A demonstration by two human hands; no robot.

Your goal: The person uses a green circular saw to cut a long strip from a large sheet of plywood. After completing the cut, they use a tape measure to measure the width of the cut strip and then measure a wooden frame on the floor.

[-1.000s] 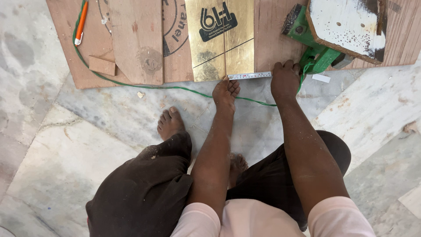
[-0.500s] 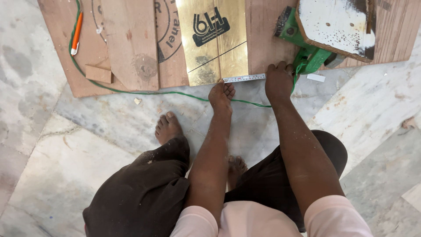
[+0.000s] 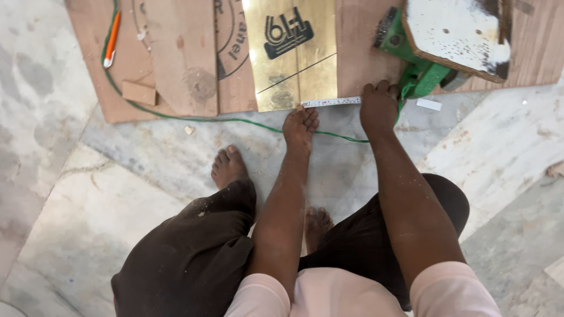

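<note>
View from above of a person crouching barefoot on a marble floor point(image 3: 88, 223), both arms stretched toward the upper middle of the frame. A tape measure point(image 3: 331, 101), a thin white strip with fine markings, lies along the lower edge of a shiny gold sheet point(image 3: 291, 56) and the plywood point(image 3: 358, 47) beside it. The left hand point(image 3: 301, 124) presses its fingertips on the strip's left end, at the gold sheet's lower edge. The right hand point(image 3: 379, 105) lies flat, knuckles up, over the right end; whether it grips the tape's case cannot be seen. The hands are apart, with the stretched strip between them, neither wrapped around anything visible.

The tape looks light, thin and springy, likely to slide or recoil if pressure eases, so it is best pinned flat at both ends. The gold sheet appears thin, smooth and slippery, with a dark line scored across it; its edges are the place to hold it.

At upper right, a green power tool point(image 3: 420, 73) sits under a paint-stained board point(image 3: 455, 29). Its green cord point(image 3: 194, 117) curves along the floor. An orange pen point(image 3: 111, 39) lies at upper left on the plywood.
</note>
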